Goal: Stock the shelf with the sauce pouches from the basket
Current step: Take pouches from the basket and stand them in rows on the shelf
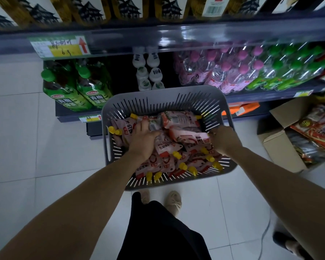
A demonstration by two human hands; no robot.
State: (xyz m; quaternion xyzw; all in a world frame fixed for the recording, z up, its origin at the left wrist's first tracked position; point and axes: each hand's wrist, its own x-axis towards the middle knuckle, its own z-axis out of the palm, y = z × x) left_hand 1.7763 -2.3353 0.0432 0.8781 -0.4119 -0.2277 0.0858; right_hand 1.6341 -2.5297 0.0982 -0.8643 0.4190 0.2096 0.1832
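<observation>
A grey slotted basket point(158, 98) stands on the floor before the shelf point(195, 32), filled with several pink sauce pouches point(165, 147) with yellow caps. My left hand point(144, 136) reaches into the pile, its fingers curled over a pouch point(128, 126) near the left middle. My right hand point(224, 137) is at the basket's right side and grips the end of another pouch point(188, 135). The fingertips of both hands are hidden among the pouches.
Green tea bottles point(73, 87), white bottles point(148, 72) and pink and green capped water packs point(233, 72) fill the lower shelf. An open cardboard box point(281, 143) of snack packets stands at the right. My feet point(165, 199) are just behind the basket on white tiles.
</observation>
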